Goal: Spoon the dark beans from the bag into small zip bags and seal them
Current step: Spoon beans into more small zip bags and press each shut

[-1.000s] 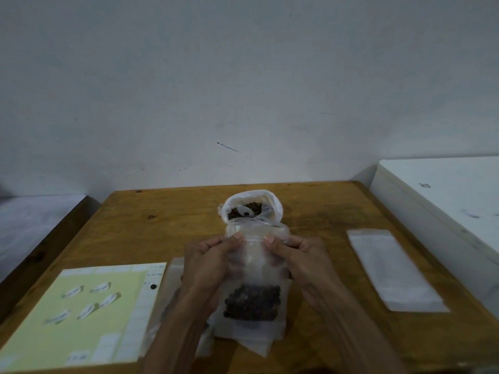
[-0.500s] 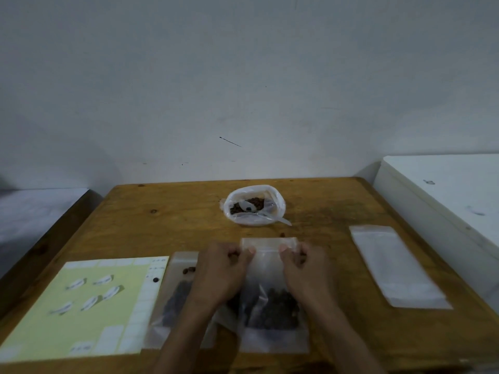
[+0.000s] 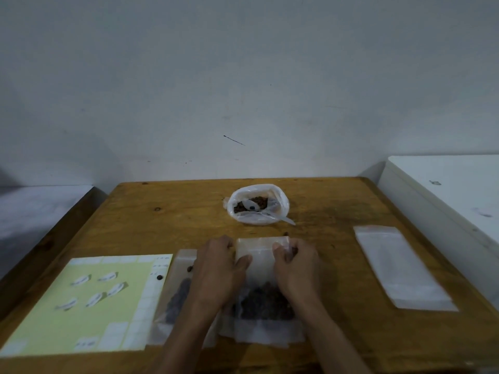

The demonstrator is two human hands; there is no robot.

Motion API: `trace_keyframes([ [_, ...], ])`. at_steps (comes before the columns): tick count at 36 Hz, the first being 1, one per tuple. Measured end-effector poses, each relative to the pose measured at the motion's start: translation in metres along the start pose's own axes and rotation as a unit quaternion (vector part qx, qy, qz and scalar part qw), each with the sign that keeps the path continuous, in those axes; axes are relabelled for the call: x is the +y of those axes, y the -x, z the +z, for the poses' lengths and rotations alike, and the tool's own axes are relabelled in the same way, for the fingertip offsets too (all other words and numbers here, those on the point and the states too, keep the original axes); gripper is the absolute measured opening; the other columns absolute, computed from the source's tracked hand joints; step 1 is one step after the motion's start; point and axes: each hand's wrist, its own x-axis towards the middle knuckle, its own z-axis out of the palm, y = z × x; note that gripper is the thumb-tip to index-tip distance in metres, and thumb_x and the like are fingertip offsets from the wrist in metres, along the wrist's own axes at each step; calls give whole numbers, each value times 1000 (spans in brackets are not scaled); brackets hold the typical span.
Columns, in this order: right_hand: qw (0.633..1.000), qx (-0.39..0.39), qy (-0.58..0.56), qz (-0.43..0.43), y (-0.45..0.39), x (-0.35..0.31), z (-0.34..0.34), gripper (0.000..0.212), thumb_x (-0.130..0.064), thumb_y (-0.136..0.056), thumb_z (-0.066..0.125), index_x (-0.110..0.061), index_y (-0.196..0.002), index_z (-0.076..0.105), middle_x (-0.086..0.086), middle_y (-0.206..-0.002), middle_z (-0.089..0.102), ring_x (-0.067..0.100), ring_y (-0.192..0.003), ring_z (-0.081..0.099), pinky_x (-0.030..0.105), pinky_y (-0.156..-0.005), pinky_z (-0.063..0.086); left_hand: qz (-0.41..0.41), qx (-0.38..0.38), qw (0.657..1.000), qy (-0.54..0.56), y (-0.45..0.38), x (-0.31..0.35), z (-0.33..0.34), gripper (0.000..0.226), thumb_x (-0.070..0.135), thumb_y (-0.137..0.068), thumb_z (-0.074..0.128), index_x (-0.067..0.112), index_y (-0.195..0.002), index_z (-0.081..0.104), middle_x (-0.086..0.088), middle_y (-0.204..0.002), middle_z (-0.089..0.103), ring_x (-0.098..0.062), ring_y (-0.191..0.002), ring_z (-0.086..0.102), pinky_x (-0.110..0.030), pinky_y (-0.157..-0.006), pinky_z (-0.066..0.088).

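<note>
Step in hand: sealing — a filled small zip bag point(image 3: 263, 282) lay flat on the table point(image 3: 162, 220), dark beans point(image 3: 266, 303) gathered in its lower half.
Left hand: the left hand point(image 3: 218, 268) lay over the bag's left edge, thumb pressed on the film just below the zip strip; the other fingers curled at the top corner.
Right hand: the right hand point(image 3: 294, 265) pinched the top right corner at the zip strip.
Done so far: one more filled zip bag point(image 3: 175, 295) lay just left, partly under the left forearm — whether it was sealed could not be told.
Left to do: judged well short of finished; the bean bag point(image 3: 258, 203) stood open at the far middle with beans inside and a plastic spoon point(image 3: 266, 211) resting in it, and a stack of empty zip bags point(image 3: 399, 265) waited on the right.
Stray: a loose bean point(image 3: 159, 277) on the label sheet point(image 3: 81, 303).
Writing: white stickers and margin marks on the sheet, too blurred to read; no brand seen.
</note>
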Motion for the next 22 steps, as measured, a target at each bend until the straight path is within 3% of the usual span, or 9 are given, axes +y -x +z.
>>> trace_keyframes([
  [5,999,-18,24,-12,7,-6,4,34,-26,-96,62,-18,-128,56,-1,-127,52,15,-120,48,23,-88,37,16,22,999,-33,1,-5,0,30,34,-87,73,21,-113,63,9,-105,50,-9,-102,51,-31,-91,48],
  [9,999,-30,35,-28,13,-5,5,49,-23,-95,63,-21,-141,45,0,-142,43,17,-133,38,27,-98,37,15,29,998,-51,1,-9,1,36,35,-87,73,22,-119,60,5,-114,54,-13,-111,51,-32,-93,46],
  [14,997,-41,27,-53,17,0,6,57,-18,-92,66,-29,-142,40,0,-140,42,17,-132,37,26,-95,36,13,28,996,-82,1,-12,3,37,36,-90,69,20,-121,57,1,-121,55,-16,-112,52,-32,-93,43],
  [17,996,-50,41,-62,17,0,5,54,-20,-93,66,-29,-140,42,-2,-143,38,16,-134,33,28,-97,37,16,29,995,-99,1,-13,3,38,38,-90,68,19,-122,57,-1,-122,57,-17,-111,54,-27,-86,42],
  [22,994,-36,60,-85,16,-3,-5,52,-25,-92,65,-32,-139,43,-6,-143,36,11,-132,30,25,-98,34,36,77,985,-148,-1,-8,3,41,48,-93,60,22,-125,58,1,-123,59,-18,-107,59,-29,-79,46],
])
